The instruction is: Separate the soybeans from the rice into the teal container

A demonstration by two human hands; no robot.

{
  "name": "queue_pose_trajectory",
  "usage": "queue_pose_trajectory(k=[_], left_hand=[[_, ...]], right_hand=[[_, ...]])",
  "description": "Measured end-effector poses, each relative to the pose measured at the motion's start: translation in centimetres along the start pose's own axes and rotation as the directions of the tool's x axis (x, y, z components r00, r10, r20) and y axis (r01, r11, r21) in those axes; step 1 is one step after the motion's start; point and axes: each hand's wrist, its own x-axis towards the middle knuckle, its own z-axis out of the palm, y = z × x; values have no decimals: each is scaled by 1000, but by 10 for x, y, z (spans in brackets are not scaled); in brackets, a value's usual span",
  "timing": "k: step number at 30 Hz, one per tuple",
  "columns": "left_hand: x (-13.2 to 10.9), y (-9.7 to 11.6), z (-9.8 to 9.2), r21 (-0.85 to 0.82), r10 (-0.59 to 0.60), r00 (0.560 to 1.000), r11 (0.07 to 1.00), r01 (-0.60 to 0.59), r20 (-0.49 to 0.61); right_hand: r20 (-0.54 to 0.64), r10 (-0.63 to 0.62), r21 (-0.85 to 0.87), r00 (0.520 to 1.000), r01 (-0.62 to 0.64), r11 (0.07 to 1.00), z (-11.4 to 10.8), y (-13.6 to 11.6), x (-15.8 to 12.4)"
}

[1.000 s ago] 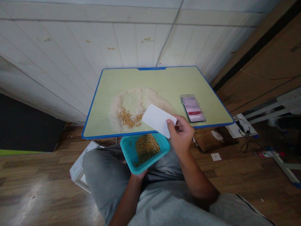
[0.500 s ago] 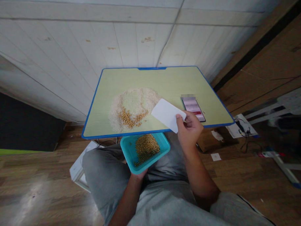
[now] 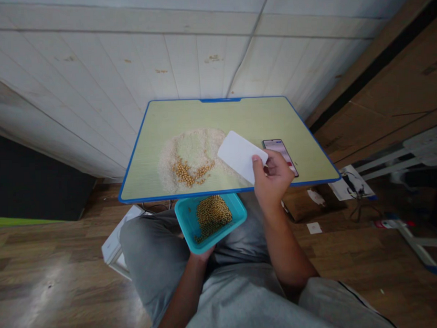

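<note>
My right hand (image 3: 272,179) pinches a white card (image 3: 239,155) and holds it over the right side of a spread of white rice (image 3: 196,148) on the small green table (image 3: 238,116). A cluster of yellow soybeans (image 3: 188,171) lies in the rice near the table's front edge. Under that edge, my left hand (image 3: 202,254) supports a teal tray (image 3: 186,217) from below; only its fingertips show. The tray holds a heap of soybeans (image 3: 212,213) and rests over my lap.
A phone (image 3: 279,152) with a lit screen lies on the table just right of my right hand. White wall panels stand behind the table. Cardboard sheets (image 3: 388,100) lean at the right, with cables and a white rack (image 3: 411,152) on the wooden floor.
My right hand has carried the card up and to the right, from just above the tray's rim to over the rice beside the phone. The tray has stayed in place.
</note>
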Motion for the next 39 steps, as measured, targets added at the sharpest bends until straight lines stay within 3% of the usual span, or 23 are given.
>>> queue_pose_trajectory(k=[9,18,28,39], left_hand=[[-2,-2,-3,-11,25,1000,1000,-25,-3],[-5,-2,3,-31,-1,998,1000,2,57],[-1,-2,-4,-20,37,999,999,-37,3],[-2,3,9,-15,-9,1000,1000,8,-8]], right_hand=[[125,31,11,992,-32,999,9,-1,-3],[139,28,9,990,-29,1000,7,2,0],[126,40,-1,991,-40,999,7,3,-3],[128,20,21,992,-23,1000,4,4,-5]])
